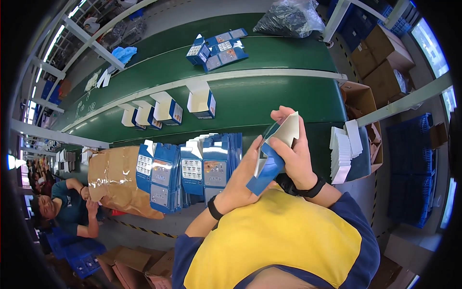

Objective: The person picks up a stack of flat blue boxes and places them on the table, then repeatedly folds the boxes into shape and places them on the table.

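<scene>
In front of my chest I hold a partly folded blue carton [271,168] with a white inside, tilted and with its upper end unclosed. My left hand [239,182] is closed on its left side, fingers partly hidden behind the card. My right hand [299,161] grips the right side, thumb at the upper opening and fingers round the back. To the left lie stacks of flat blue cartons [192,168] with printed panels. Beyond them, on the green belt, stand several blue boxes [168,111] with raised white flaps.
Folded blue cartons [224,50] lie on the far belt, near a bag of dark material [291,19]. White card pieces [340,154] are stacked at the right beside a cardboard box [358,98]. Brown paper [120,178] lies left, near another person [67,207].
</scene>
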A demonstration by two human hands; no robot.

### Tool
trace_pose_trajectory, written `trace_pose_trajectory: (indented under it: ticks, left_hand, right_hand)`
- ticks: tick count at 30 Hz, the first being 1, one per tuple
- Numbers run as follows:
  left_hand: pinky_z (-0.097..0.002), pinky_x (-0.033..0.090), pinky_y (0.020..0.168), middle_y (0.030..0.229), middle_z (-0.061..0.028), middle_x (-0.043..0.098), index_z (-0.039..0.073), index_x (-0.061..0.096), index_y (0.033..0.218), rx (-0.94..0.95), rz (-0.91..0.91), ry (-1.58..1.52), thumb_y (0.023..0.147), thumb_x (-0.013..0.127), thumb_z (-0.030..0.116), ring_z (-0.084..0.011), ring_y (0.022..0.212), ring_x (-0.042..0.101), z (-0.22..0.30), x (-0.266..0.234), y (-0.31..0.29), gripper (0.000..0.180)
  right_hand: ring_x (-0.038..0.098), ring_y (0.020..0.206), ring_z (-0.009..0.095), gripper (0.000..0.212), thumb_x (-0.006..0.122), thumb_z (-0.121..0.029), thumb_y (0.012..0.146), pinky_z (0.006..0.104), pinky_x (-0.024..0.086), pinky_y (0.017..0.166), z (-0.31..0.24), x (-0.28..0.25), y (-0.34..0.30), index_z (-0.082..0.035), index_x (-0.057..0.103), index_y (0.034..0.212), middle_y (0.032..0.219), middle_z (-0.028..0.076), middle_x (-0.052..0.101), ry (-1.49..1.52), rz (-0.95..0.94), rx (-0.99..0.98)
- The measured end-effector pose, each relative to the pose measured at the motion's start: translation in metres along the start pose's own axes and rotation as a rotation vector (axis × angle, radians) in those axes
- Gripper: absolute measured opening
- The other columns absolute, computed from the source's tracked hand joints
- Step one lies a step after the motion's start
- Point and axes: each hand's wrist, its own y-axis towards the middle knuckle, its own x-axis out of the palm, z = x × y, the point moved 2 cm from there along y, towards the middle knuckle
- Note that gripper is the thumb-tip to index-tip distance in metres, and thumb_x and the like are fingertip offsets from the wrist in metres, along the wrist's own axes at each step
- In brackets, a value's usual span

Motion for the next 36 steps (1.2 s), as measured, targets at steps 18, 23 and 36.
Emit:
trace_pose_trajectory:
  ticks: [18, 23, 36]
  left_hand:
    - [-0.0485, 0.035, 0.098, 0.129, -0.0222, 0.035, 0.023, 0.031, 0.133, 0.16, 0.329, -0.051, 0.062, 0.082, 0.015, -0.0398, 0.111, 0.046, 0.009, -0.013, 0.016, 0.088]
    - [-0.0471, 0.04, 0.093, 0.127, -0.0222, 0.037, 0.017, 0.055, 0.112, 0.088, 0.329, -0.126, 0.062, 0.081, 0.016, -0.0409, 0.11, 0.046, 0.014, -0.022, 0.019, 0.056]
    - [-0.0484, 0.041, 0.091, 0.124, -0.0225, 0.042, 0.02, 0.045, 0.121, 0.052, 0.265, -0.326, 0.057, 0.082, 0.018, -0.0391, 0.109, 0.048, 0.01, -0.046, 0.017, 0.074]
  right_hand:
    - [0.037, 0.124, 0.018, 0.086, 0.072, -0.018, 0.075, 0.0323, 0.027, 0.103, -0.014, -0.001, -0.002, -0.008, 0.021, 0.143, 0.135, 0.011, 0.038, -0.036, -0.224, 0.001]
    - [0.04, 0.119, 0.019, 0.069, 0.063, -0.011, 0.082, 0.0323, 0.03, 0.102, -0.024, -0.008, -0.003, -0.008, 0.027, 0.141, 0.128, 0.01, 0.043, 0.563, -0.345, 0.122]
    - [0.041, 0.121, 0.023, 0.045, 0.066, -0.019, 0.083, 0.0327, 0.033, 0.1, 0.004, -0.01, 0.0, -0.01, 0.05, 0.124, 0.125, 0.012, 0.045, 0.093, -0.553, -0.333]
